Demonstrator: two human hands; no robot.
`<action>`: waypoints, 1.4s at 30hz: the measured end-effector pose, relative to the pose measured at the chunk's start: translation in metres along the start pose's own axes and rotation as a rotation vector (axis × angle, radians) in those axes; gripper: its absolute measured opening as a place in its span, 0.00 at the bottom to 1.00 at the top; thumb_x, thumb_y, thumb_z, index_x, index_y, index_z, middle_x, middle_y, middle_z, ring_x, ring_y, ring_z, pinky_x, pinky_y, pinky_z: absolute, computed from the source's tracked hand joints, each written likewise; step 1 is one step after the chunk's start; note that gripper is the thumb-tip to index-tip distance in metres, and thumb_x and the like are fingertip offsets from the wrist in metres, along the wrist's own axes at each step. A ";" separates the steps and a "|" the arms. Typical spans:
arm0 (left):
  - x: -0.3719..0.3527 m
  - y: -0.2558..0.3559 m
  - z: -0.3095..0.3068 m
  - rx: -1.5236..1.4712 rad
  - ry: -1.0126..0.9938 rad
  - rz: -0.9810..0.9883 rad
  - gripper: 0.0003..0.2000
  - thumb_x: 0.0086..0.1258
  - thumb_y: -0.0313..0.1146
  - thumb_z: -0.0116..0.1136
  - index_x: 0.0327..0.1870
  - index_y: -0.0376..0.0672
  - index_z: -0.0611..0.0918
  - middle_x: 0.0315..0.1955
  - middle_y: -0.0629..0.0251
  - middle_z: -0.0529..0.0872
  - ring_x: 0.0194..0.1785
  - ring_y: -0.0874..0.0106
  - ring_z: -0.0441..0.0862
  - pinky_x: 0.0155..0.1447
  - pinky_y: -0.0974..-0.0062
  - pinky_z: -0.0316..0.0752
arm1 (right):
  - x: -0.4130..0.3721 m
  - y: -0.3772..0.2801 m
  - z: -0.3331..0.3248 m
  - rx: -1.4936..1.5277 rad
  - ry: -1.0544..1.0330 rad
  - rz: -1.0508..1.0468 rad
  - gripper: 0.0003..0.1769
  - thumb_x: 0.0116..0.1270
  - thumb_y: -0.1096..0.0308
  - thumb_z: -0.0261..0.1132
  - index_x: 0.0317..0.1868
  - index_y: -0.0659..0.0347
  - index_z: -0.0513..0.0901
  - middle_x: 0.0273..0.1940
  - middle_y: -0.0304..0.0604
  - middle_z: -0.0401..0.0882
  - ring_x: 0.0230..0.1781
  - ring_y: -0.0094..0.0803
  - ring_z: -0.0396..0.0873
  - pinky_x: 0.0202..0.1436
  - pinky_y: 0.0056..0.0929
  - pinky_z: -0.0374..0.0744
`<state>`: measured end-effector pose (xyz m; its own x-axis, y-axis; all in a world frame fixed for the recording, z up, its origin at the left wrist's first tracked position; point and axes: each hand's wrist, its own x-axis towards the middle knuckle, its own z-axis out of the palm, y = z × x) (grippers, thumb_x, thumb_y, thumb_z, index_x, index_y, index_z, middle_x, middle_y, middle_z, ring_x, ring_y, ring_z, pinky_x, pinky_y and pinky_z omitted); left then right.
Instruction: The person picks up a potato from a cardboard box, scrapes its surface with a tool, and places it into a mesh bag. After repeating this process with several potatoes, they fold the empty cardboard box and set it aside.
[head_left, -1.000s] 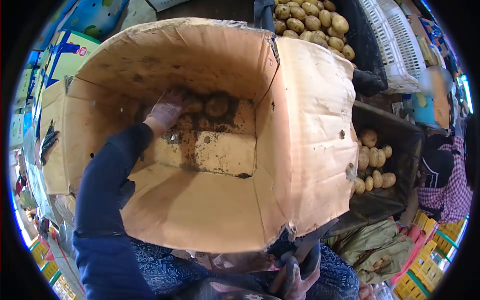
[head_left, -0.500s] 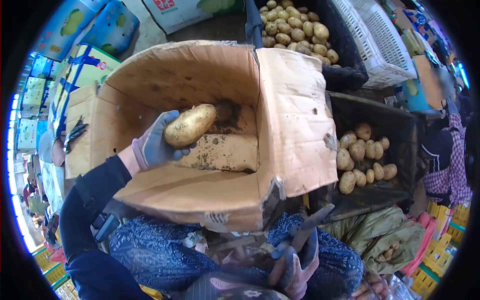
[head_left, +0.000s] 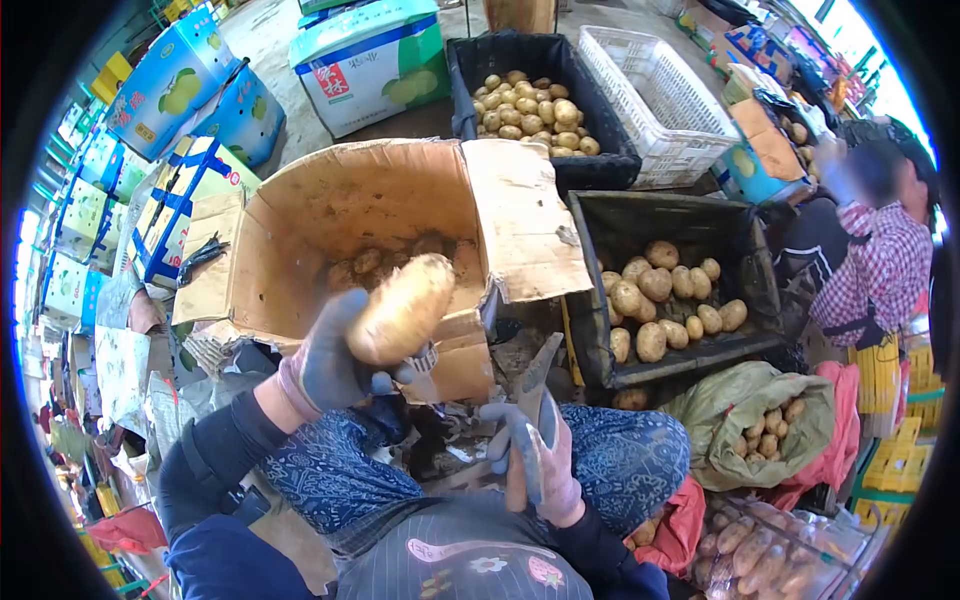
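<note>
My left hand [head_left: 332,362], in a grey-blue glove, grips a large pale potato [head_left: 405,308] above the near edge of a worn cardboard box [head_left: 350,165]. Several potatoes [head_left: 368,262] lie on the soiled bottom of that box. Over my lap, my right hand [head_left: 548,455], gloved in pink and grey, is closed around the handle of a knife [head_left: 541,368]. Its wide grey blade points up and away, apart from the potato. To the right, a black-lined crate [head_left: 680,212] holds several more potatoes [head_left: 655,285].
Farther back stand another black-lined crate [head_left: 618,160] of potatoes and a white plastic basket [head_left: 690,150]. Printed cartons [head_left: 350,90] surround the left and back. A green sack [head_left: 700,400] of potatoes lies right. A person in a checked shirt [head_left: 875,265] sits at the far right.
The potato in my left hand has come up out of the box, toward me. My right hand has raised the knife. The view has tilted up, and potatoes inside the box now show.
</note>
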<state>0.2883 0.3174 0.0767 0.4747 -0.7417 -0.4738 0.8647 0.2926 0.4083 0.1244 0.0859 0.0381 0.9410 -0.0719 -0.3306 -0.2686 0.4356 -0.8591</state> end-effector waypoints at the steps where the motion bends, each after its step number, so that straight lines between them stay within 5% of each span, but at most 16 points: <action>1: -0.006 -0.007 0.009 0.175 0.018 0.073 0.36 0.65 0.57 0.61 0.67 0.40 0.69 0.51 0.55 0.81 0.49 0.64 0.83 0.51 0.67 0.81 | 0.002 -0.002 -0.001 -0.011 -0.045 -0.002 0.34 0.73 0.56 0.58 0.71 0.68 0.61 0.44 0.47 0.82 0.27 0.22 0.77 0.29 0.20 0.77; 3: -0.012 -0.023 0.035 0.485 0.130 0.350 0.40 0.59 0.48 0.70 0.69 0.39 0.66 0.59 0.58 0.76 0.61 0.67 0.75 0.65 0.66 0.72 | 0.003 -0.008 -0.001 -0.038 -0.128 -0.001 0.35 0.74 0.50 0.57 0.69 0.70 0.64 0.43 0.46 0.84 0.25 0.20 0.76 0.28 0.18 0.75; 9: -0.007 -0.034 0.020 1.121 0.112 0.679 0.52 0.46 0.39 0.80 0.74 0.38 0.60 0.60 0.58 0.73 0.64 0.69 0.71 0.67 0.69 0.67 | 0.003 -0.024 0.008 0.114 -0.116 0.074 0.32 0.75 0.48 0.55 0.66 0.67 0.69 0.34 0.39 0.82 0.23 0.16 0.73 0.25 0.15 0.72; 12: -0.009 -0.038 0.022 1.391 0.118 0.848 0.52 0.44 0.33 0.78 0.74 0.38 0.60 0.59 0.53 0.76 0.61 0.61 0.75 0.66 0.68 0.68 | 0.004 -0.022 0.016 0.107 -0.094 0.125 0.31 0.74 0.44 0.53 0.60 0.65 0.74 0.33 0.35 0.82 0.23 0.15 0.70 0.26 0.13 0.70; 14: -0.012 -0.035 0.021 1.813 0.069 1.066 0.53 0.47 0.31 0.79 0.75 0.39 0.57 0.58 0.51 0.76 0.59 0.57 0.78 0.63 0.65 0.74 | 0.008 -0.011 0.019 0.049 -0.137 0.030 0.31 0.74 0.44 0.54 0.59 0.65 0.74 0.35 0.36 0.82 0.24 0.15 0.70 0.26 0.13 0.69; 18: -0.010 -0.046 0.012 1.791 0.004 1.205 0.55 0.44 0.33 0.80 0.75 0.40 0.56 0.64 0.46 0.69 0.62 0.47 0.73 0.67 0.59 0.70 | 0.020 0.015 0.011 0.391 -0.253 0.114 0.34 0.72 0.43 0.56 0.66 0.62 0.68 0.54 0.40 0.78 0.42 0.20 0.76 0.31 0.12 0.71; 21: -0.008 -0.050 0.014 1.763 0.152 1.084 0.55 0.44 0.34 0.80 0.75 0.40 0.55 0.66 0.45 0.66 0.68 0.46 0.67 0.70 0.56 0.67 | 0.016 0.002 0.019 0.245 -0.128 0.059 0.34 0.69 0.48 0.59 0.65 0.66 0.69 0.48 0.40 0.79 0.32 0.16 0.72 0.29 0.13 0.69; 24: -0.002 -0.049 0.018 1.665 0.359 1.011 0.50 0.48 0.38 0.77 0.74 0.40 0.60 0.69 0.46 0.63 0.71 0.48 0.61 0.73 0.56 0.63 | 0.014 0.004 0.014 0.290 -0.128 0.064 0.39 0.65 0.52 0.65 0.71 0.61 0.62 0.59 0.39 0.74 0.45 0.19 0.75 0.30 0.12 0.71; 28: -0.003 -0.010 -0.001 2.280 0.587 0.534 0.44 0.51 0.48 0.72 0.72 0.49 0.66 0.68 0.46 0.63 0.71 0.47 0.61 0.75 0.55 0.57 | 0.005 -0.011 0.013 0.230 -0.014 -0.007 0.41 0.62 0.51 0.66 0.71 0.62 0.62 0.58 0.39 0.75 0.43 0.18 0.75 0.30 0.13 0.72; 32: -0.003 0.069 -0.056 2.101 0.866 0.665 0.33 0.59 0.43 0.66 0.67 0.45 0.72 0.66 0.47 0.68 0.70 0.51 0.64 0.74 0.59 0.60 | -0.018 -0.051 -0.007 0.183 0.128 -0.074 0.39 0.62 0.46 0.65 0.64 0.67 0.68 0.47 0.41 0.79 0.34 0.21 0.76 0.23 0.12 0.71; 33: 0.001 0.092 -0.079 2.128 0.931 0.575 0.32 0.61 0.43 0.65 0.67 0.45 0.72 0.67 0.48 0.68 0.71 0.53 0.64 0.75 0.61 0.60 | -0.022 -0.055 -0.030 0.156 0.153 -0.074 0.38 0.63 0.43 0.63 0.61 0.68 0.71 0.45 0.42 0.80 0.30 0.24 0.77 0.27 0.18 0.75; 34: 0.005 0.108 -0.087 2.079 0.989 0.391 0.32 0.63 0.46 0.62 0.68 0.44 0.71 0.67 0.48 0.69 0.71 0.53 0.65 0.74 0.63 0.60 | -0.026 -0.067 -0.044 -0.039 0.267 -0.136 0.37 0.65 0.43 0.60 0.61 0.68 0.71 0.48 0.44 0.79 0.37 0.28 0.79 0.34 0.25 0.78; 35: 0.012 0.122 -0.103 2.069 0.960 0.258 0.32 0.63 0.47 0.62 0.68 0.44 0.72 0.66 0.47 0.70 0.71 0.53 0.65 0.74 0.63 0.61 | -0.030 -0.079 -0.059 -0.240 0.395 -0.176 0.36 0.68 0.43 0.58 0.62 0.68 0.71 0.51 0.47 0.79 0.45 0.33 0.80 0.42 0.32 0.81; 36: 0.023 0.132 -0.125 2.056 0.926 0.125 0.32 0.63 0.48 0.61 0.67 0.43 0.72 0.66 0.47 0.71 0.70 0.52 0.66 0.73 0.63 0.62 | -0.030 -0.079 -0.077 0.052 0.384 -0.275 0.33 0.70 0.47 0.58 0.64 0.65 0.69 0.53 0.46 0.78 0.48 0.31 0.79 0.37 0.28 0.81; 40: 0.087 0.142 -0.191 2.019 0.772 -0.415 0.33 0.66 0.56 0.55 0.67 0.43 0.73 0.64 0.48 0.74 0.68 0.53 0.70 0.71 0.63 0.65 | 0.026 -0.120 -0.095 0.231 0.411 -0.340 0.28 0.70 0.51 0.60 0.62 0.62 0.70 0.51 0.43 0.79 0.41 0.26 0.79 0.25 0.20 0.75; 42: 0.116 0.129 -0.231 2.122 0.789 -0.238 0.32 0.67 0.57 0.53 0.64 0.40 0.75 0.60 0.47 0.77 0.65 0.51 0.73 0.68 0.60 0.69 | 0.059 -0.118 -0.125 0.151 0.383 -0.232 0.26 0.70 0.51 0.61 0.59 0.61 0.73 0.45 0.43 0.80 0.33 0.24 0.77 0.22 0.17 0.73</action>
<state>0.4929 0.4081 -0.1058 0.8337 -0.1927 -0.5175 -0.2054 -0.9781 0.0333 0.1857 -0.0823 0.0709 0.8215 -0.4960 -0.2814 -0.0007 0.4926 -0.8702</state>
